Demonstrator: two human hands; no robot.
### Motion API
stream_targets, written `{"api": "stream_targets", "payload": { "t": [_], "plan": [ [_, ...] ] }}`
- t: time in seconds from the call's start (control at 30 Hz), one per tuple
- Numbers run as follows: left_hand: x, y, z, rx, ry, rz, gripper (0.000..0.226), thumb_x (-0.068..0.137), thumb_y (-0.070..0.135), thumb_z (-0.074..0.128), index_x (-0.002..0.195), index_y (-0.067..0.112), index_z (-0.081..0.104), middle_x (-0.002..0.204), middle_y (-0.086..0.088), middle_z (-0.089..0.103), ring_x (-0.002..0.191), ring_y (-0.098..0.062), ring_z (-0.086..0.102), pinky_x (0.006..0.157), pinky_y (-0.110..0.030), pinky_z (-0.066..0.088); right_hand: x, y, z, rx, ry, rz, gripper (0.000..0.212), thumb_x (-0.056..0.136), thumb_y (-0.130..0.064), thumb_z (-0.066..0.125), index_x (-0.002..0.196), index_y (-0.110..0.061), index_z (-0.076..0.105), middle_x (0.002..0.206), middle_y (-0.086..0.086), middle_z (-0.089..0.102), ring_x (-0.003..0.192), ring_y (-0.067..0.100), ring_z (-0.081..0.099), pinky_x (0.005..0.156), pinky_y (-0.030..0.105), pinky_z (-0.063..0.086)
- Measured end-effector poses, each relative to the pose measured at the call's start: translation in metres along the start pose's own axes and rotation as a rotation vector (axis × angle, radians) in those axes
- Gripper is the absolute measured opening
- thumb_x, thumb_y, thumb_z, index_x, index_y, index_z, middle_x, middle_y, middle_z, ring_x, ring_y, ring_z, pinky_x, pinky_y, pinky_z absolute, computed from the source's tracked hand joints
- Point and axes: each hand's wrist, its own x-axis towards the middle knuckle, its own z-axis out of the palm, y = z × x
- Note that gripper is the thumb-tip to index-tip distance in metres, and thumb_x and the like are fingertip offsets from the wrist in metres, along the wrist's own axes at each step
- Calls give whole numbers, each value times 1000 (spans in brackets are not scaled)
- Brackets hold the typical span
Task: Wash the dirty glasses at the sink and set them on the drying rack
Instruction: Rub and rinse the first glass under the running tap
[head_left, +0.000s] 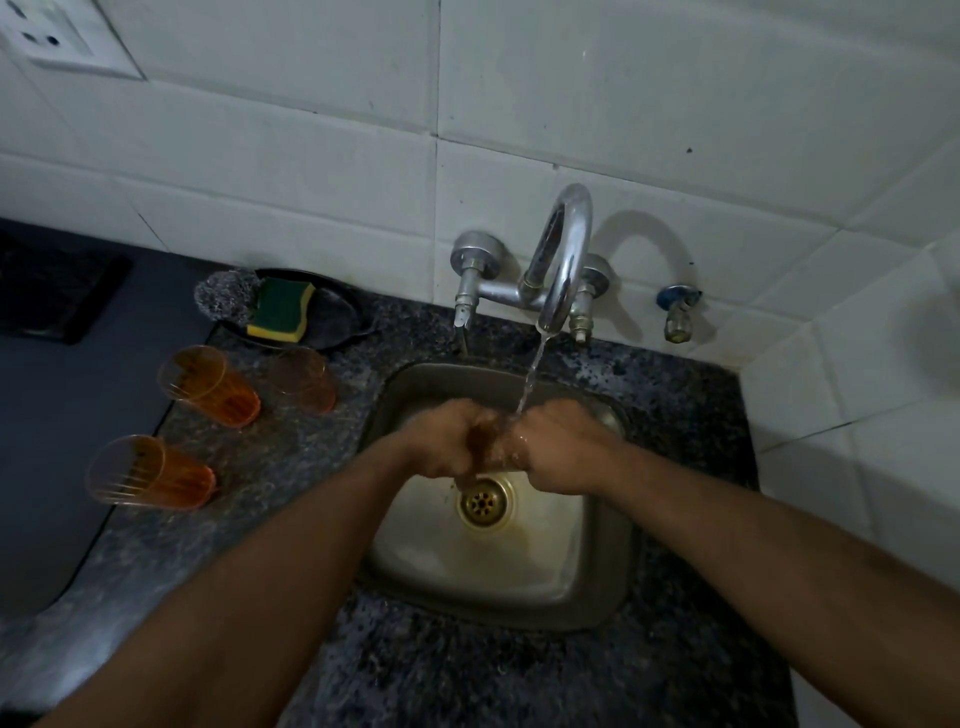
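Observation:
Over the steel sink (597, 571), my left hand (441, 441) and my right hand (561, 447) are pressed together around a small brownish see-through glass (491, 441). Both hands grip it, and most of it is hidden by my fingers. Water runs from the chrome tap (563, 260) onto the glass and my right hand. Three orange glasses stand on the speckled counter to the left of the sink: one far left (208, 384), a paler one (304, 379) beside it, and one nearer to me (150, 473).
A green-and-yellow sponge (280, 312) and a steel scrubber (223, 293) lie on a black plate (337, 317) behind the glasses. The brass drain (483, 501) sits below my hands. A small valve (678, 312) juts from the tiled wall at right. A grey surface (62, 441) lies at left.

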Motion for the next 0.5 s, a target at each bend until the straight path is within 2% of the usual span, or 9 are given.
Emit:
{"api": "stream_targets", "payload": {
  "t": [0.03,0.1,0.17,0.23,0.3,0.33,0.4,0.43,0.5],
  "plan": [
    [1,-3,-5,47,-130,-40,59,59,2,93,97,34,62,97,9,70,95,-12,68,87,-34,57,-1,2,0,-110,-14,-23,23,99,-27,58,118,-28,71,110,1,70,99,25,67,73,30,38],
    [5,-6,-6,-22,-102,-16,64,55,1,94,104,30,66,103,6,72,99,-16,70,87,-36,58,0,3,5,-107,9,-15,21,101,-30,56,117,-31,70,108,-1,70,98,24,67,73,31,39],
    [5,-1,2,-122,174,4,59,56,2,94,103,27,68,100,4,72,92,-14,71,81,-38,61,4,3,11,166,76,84,14,102,-36,58,105,-34,71,97,-6,71,89,19,68,71,31,45],
    [5,1,19,-146,496,78,38,61,8,89,91,18,67,87,1,69,79,-16,67,71,-42,57,11,6,19,441,124,158,13,100,-35,61,98,-30,72,89,-6,72,77,11,66,71,31,50],
    [1,7,27,-181,594,86,29,65,10,84,86,13,64,79,1,66,72,-18,64,65,-40,54,11,5,16,368,119,147,11,98,-27,62,92,-26,71,82,-7,68,74,11,62,67,29,42],
    [-2,10,25,-198,516,68,31,65,6,84,89,13,66,80,4,67,72,-16,65,64,-31,55,9,6,14,255,104,113,9,97,-25,62,92,-26,70,83,-8,66,77,14,62,67,29,39],
    [-6,9,17,-139,181,13,48,65,-4,87,105,14,70,89,12,67,77,-3,63,65,-9,51,5,5,7,-38,46,25,11,98,-25,60,103,-28,69,94,-3,66,87,20,65,70,29,38],
    [-5,4,15,-66,58,-3,53,65,-4,88,111,14,70,94,11,68,81,-2,63,72,-7,51,3,5,6,-112,39,4,15,100,-27,57,109,-26,69,99,0,68,91,22,66,71,30,37],
    [-5,0,11,-97,52,-41,55,64,-2,89,111,18,70,100,5,72,89,-11,68,84,-28,59,4,5,9,-100,55,17,16,103,-34,54,106,-26,68,99,0,69,91,23,66,71,30,37]
  ]
}}
